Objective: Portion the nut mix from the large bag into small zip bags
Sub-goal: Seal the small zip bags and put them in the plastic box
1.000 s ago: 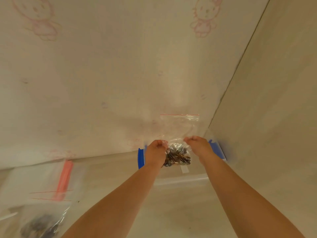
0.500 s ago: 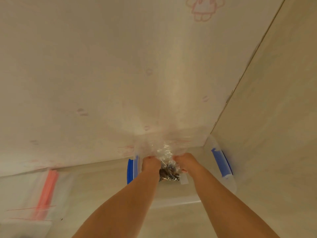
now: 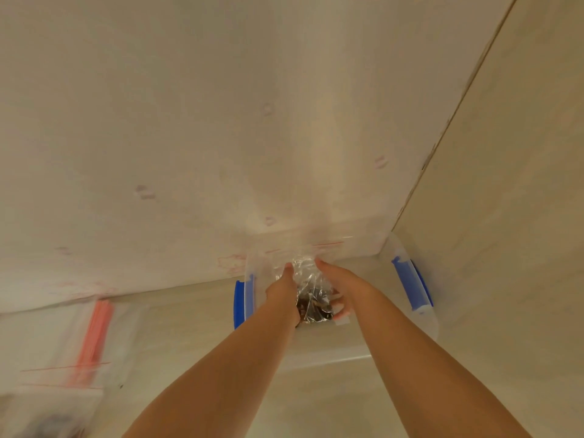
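Both hands, left (image 3: 282, 289) and right (image 3: 339, 287), pinch the filled bag (image 3: 311, 298) between them, zip end pointing away, over the bin (image 3: 328, 355) directly below.

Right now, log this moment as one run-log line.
step: filled small bag into clear bin | left hand: holds bag | right hand: holds bag | bag: over bin | spare bags: left
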